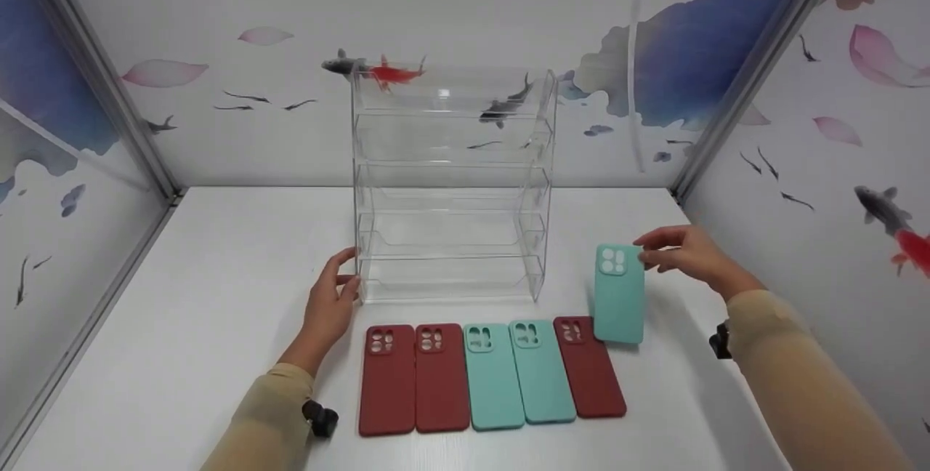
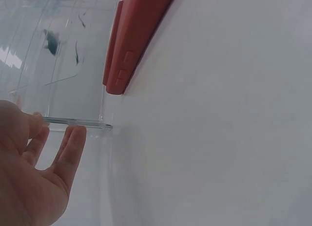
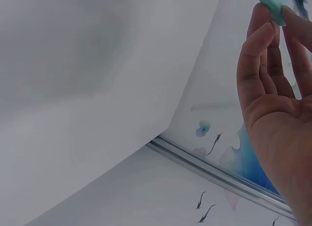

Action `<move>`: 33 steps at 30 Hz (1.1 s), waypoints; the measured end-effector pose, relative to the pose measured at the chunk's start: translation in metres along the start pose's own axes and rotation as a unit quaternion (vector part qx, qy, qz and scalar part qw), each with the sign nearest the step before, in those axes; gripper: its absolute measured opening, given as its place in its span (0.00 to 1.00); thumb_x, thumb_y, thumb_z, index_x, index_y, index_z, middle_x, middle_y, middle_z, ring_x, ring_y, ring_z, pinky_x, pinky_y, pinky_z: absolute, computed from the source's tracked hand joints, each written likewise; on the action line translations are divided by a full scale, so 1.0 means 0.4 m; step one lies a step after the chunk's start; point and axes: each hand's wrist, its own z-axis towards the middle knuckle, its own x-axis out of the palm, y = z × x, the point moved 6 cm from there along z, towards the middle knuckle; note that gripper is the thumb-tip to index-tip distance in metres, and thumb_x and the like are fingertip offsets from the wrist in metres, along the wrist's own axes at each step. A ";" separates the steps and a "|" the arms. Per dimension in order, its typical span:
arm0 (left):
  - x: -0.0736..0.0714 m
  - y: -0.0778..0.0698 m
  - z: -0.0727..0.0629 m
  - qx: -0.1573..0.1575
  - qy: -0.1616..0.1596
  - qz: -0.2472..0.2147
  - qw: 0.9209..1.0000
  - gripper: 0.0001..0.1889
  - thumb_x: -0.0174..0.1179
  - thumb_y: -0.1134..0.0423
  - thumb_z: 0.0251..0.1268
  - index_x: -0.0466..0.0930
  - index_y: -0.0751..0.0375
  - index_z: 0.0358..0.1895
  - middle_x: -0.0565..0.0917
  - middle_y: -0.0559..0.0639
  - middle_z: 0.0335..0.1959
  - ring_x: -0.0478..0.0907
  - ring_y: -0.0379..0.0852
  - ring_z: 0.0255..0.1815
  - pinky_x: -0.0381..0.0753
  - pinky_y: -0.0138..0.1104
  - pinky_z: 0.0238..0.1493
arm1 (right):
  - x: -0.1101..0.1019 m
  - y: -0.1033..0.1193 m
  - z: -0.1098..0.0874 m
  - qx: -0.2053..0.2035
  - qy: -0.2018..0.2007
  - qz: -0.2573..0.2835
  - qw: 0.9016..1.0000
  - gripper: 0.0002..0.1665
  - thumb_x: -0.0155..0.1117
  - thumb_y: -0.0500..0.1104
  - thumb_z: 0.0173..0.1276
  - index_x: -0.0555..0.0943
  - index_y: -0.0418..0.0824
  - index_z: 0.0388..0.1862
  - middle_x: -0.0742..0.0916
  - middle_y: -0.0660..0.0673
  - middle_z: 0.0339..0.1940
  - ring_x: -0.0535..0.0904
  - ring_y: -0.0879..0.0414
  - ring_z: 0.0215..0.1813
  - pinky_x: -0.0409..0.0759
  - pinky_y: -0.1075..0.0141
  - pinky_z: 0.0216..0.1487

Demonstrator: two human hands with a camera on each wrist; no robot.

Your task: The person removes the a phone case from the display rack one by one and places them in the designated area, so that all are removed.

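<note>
My right hand [image 1: 690, 260] pinches the upper right corner of a turquoise phone case [image 1: 620, 307], held upright with its camera cutouts at the top. The right wrist view shows thumb and fingertips on a corner of that turquoise case [image 3: 274, 4]. My left hand [image 1: 330, 305] is at the lower left side of a clear acrylic tiered rack [image 1: 450, 258]. In the left wrist view, its thumb and fingers pinch the rack's side panel [image 2: 78, 122] between them. Before the rack lies a row of dark red phone cases [image 1: 389, 391] and turquoise phone cases [image 1: 495, 387].
The white table [image 1: 240, 260] is enclosed by printed panels [image 1: 450, 6] at the back and sides, with metal corner posts [image 1: 763, 64]. At the row's right end, a dark red case [image 1: 597, 384] lies slanted, close to the raised turquoise one.
</note>
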 end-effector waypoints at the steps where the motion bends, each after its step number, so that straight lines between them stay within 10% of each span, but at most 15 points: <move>1: 0.000 0.000 -0.001 -0.001 0.001 -0.001 1.000 0.27 0.49 0.63 0.84 0.57 0.48 0.80 0.65 0.51 0.79 0.75 0.54 0.68 0.86 0.44 0.66 | 0.005 -0.009 -0.002 0.001 0.004 -0.002 1.000 0.25 0.69 0.48 0.74 0.82 0.36 0.63 0.86 0.34 0.58 0.89 0.52 0.48 0.90 0.68 0.48; 33: -0.002 0.001 0.000 0.007 0.003 -0.002 1.000 0.28 0.49 0.64 0.84 0.57 0.50 0.81 0.63 0.52 0.80 0.75 0.55 0.68 0.86 0.44 0.65 | 0.150 -0.143 -0.082 0.049 0.131 -0.016 0.990 0.20 0.73 0.46 0.70 0.87 0.37 0.55 0.91 0.40 0.50 0.88 0.54 0.44 0.92 0.64 0.47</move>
